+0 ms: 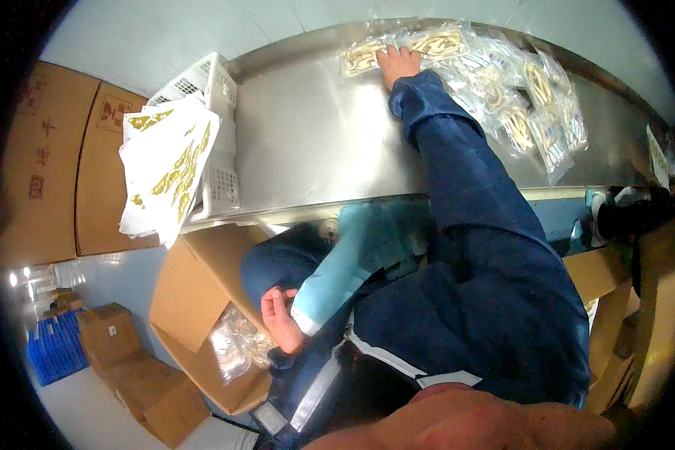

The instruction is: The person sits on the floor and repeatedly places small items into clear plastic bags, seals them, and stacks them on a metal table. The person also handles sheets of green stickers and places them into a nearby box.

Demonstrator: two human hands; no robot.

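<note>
My right hand [399, 66] reaches to the far side of the metal worktop [315, 127]. Its fingers are spread and touch the clear plastic bags there. On its left lies a flat bag of pale, stick-like pieces [364, 57], and on its right a similar bag [439, 43]. More such bags [532, 97] lie in a loose pile further right. Low by my knee, my left hand [281, 322] has loosely bent fingers, with nothing visible in them. Just beside it is an open cardboard box [195, 300] with clear bags [236, 345] inside.
A white plastic basket [221, 135] stands at the worktop's left end, holding white sheets with gold-green print [169, 161]. Tall cartons [45, 165] are stacked at far left. Brown boxes [127, 352] and blue crates [56, 349] sit lower left. More cardboard [656, 315] is at right.
</note>
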